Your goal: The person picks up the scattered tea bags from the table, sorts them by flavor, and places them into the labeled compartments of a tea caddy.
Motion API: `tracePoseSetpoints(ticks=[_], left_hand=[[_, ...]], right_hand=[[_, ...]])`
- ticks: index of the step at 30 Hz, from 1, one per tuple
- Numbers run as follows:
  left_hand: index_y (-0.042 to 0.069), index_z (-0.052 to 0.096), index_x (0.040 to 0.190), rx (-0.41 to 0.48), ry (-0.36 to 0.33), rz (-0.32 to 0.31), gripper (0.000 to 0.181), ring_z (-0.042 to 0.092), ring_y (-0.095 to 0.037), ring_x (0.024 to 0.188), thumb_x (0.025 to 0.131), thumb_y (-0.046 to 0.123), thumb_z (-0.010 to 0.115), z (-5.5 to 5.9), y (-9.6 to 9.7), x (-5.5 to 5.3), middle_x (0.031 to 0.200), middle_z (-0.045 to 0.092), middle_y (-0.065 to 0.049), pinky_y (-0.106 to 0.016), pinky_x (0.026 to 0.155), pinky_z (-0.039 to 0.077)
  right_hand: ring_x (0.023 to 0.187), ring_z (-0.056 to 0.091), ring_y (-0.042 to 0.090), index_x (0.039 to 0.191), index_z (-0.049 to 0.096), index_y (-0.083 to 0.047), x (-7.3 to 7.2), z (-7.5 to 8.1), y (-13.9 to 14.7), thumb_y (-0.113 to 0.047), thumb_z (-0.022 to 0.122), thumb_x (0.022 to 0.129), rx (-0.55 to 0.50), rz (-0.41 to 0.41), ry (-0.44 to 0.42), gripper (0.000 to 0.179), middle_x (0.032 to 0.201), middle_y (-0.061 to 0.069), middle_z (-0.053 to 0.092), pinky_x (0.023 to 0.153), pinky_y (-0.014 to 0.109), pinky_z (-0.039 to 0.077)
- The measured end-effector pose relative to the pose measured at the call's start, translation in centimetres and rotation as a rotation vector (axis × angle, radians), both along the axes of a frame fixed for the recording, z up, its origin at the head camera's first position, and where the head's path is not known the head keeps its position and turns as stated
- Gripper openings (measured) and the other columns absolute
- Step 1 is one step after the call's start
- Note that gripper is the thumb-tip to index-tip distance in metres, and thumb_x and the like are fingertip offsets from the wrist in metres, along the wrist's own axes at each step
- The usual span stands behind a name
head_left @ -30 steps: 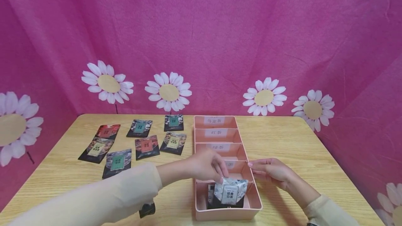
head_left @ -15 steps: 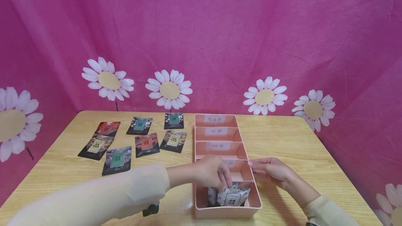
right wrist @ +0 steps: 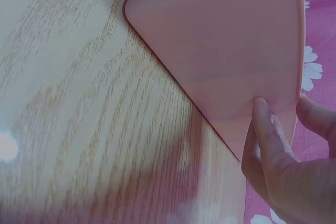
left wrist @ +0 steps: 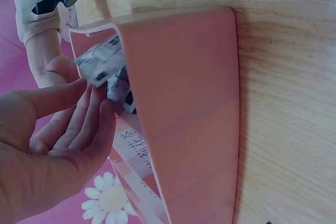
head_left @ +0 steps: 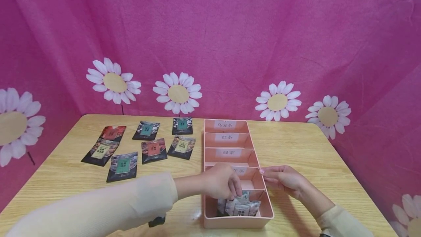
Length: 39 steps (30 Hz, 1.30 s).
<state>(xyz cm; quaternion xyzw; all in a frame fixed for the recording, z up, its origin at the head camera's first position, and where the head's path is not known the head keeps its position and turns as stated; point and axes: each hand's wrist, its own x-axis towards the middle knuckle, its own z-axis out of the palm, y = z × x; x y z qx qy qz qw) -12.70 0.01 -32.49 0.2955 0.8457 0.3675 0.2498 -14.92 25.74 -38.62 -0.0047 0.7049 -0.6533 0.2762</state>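
A long pink divided box [head_left: 238, 224] with paper labels stands on the table. My left hand [head_left: 218, 182] reaches over its nearest compartment, thumb and fingertips pinching the top edge of a silvery-white tea packet [head_left: 243, 209]. Other tea packets lie behind and beside that one, partly hidden by the hand. In the left wrist view, the white packet [left wrist: 100, 61] shows at the fingertips, just inside the rim. My right hand [head_left: 286, 179] grips the box's right side wall, with the thumb at the rim and the fingers [right wrist: 265, 129] against the outer face.
Several dark tea packets with red, yellow and green labels lie left of the box, among them a red packet [head_left: 154, 150] and a green-labelled packet [head_left: 122, 166]. A small black object [head_left: 157, 221] shows below the left sleeve. A pink flowered curtain [head_left: 210, 46] hangs behind the table.
My left hand has lowered the white packet into the nearest compartment, and the packet now sits deeper and more crumpled. My right hand has stayed at the box's side.
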Motion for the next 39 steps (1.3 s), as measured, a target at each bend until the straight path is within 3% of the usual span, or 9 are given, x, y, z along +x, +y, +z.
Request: tracePoseSetpoints(ticks=[6, 10, 14, 19, 23, 30, 35, 39], left_hand=[[0.003, 0.074, 0.082, -0.017, 0.123, -0.036, 0.015, 0.067, -0.006, 0.069, 0.077, -0.010, 0.068, 0.7, -0.6, -0.5, 0.078, 0.074, -0.006, -0.012, 0.062, 0.049], [0.005, 0.074, 0.085, 0.005, 0.216, -0.021, 0.011, 0.065, -0.008, 0.075, 0.080, -0.004, 0.069, 1.6, -1.4, -1.3, 0.082, 0.074, -0.005, -0.015, 0.068, 0.050], [0.005, 0.074, 0.089, 0.023, 0.296, 0.020, 0.010, 0.066, -0.013, 0.080, 0.082, 0.000, 0.068, 2.4, -2.6, -2.6, 0.085, 0.074, -0.005, -0.018, 0.072, 0.051], [0.007, 0.074, 0.089, -0.005, 0.379, 0.069, 0.008, 0.067, -0.010, 0.080, 0.085, 0.005, 0.068, 2.4, -4.8, -4.9, 0.086, 0.074, -0.004, -0.018, 0.072, 0.052], [0.006, 0.073, 0.091, -0.034, 0.397, 0.130, 0.008, 0.068, -0.011, 0.080, 0.086, 0.008, 0.068, 1.6, -6.8, -6.8, 0.087, 0.075, -0.005, -0.022, 0.072, 0.054], [0.006, 0.072, 0.093, -0.120, 0.340, 0.259, 0.009, 0.066, -0.015, 0.084, 0.086, 0.011, 0.068, -0.1, -10.0, -9.6, 0.089, 0.073, -0.006, -0.029, 0.075, 0.054], [0.004, 0.072, 0.097, -0.163, 0.286, 0.338, 0.012, 0.066, -0.018, 0.087, 0.088, 0.010, 0.066, -1.0, -11.4, -11.0, 0.095, 0.073, -0.010, -0.031, 0.076, 0.055], [0.001, 0.070, 0.101, -0.187, 0.284, 0.360, 0.016, 0.067, -0.022, 0.091, 0.088, 0.008, 0.065, -1.5, -12.0, -11.8, 0.097, 0.072, -0.013, -0.034, 0.080, 0.056]], right_hand=[[0.091, 0.069, 0.006, 0.117, 0.060, 0.013, 0.1, 0.0, 0.0, -0.017, 0.062, 0.093, -0.007, -0.005, -0.006, 0.039, 0.095, -0.003, 0.073, 0.086, 0.028, 0.056], [0.090, 0.069, 0.006, 0.114, 0.062, 0.011, 0.1, 0.0, 0.0, -0.017, 0.063, 0.092, -0.004, -0.006, -0.006, 0.036, 0.095, -0.003, 0.074, 0.086, 0.027, 0.056], [0.090, 0.069, 0.006, 0.115, 0.061, 0.013, 0.1, 0.0, 0.0, -0.017, 0.063, 0.092, 0.005, -0.007, -0.001, 0.038, 0.095, -0.002, 0.074, 0.086, 0.027, 0.056], [0.091, 0.069, 0.006, 0.122, 0.053, 0.019, 0.1, 0.0, 0.0, -0.018, 0.062, 0.093, 0.008, -0.008, 0.003, 0.048, 0.097, -0.002, 0.073, 0.086, 0.027, 0.056], [0.091, 0.068, 0.006, 0.124, 0.050, 0.021, 0.1, -0.1, 0.0, -0.019, 0.062, 0.093, 0.010, -0.007, 0.006, 0.052, 0.098, -0.002, 0.073, 0.086, 0.027, 0.056], [0.092, 0.068, 0.005, 0.123, 0.050, 0.022, 0.2, -0.1, 0.1, -0.020, 0.063, 0.093, 0.027, -0.006, 0.008, 0.053, 0.100, -0.003, 0.072, 0.087, 0.026, 0.055], [0.093, 0.068, 0.006, 0.124, 0.047, 0.023, 0.2, 0.0, 0.0, -0.020, 0.063, 0.092, 0.021, -0.002, 0.009, 0.056, 0.101, -0.002, 0.072, 0.087, 0.027, 0.055], [0.093, 0.068, 0.006, 0.124, 0.048, 0.023, 0.1, 0.0, 0.0, -0.020, 0.063, 0.092, 0.020, -0.004, 0.008, 0.055, 0.100, -0.002, 0.072, 0.087, 0.027, 0.055]])
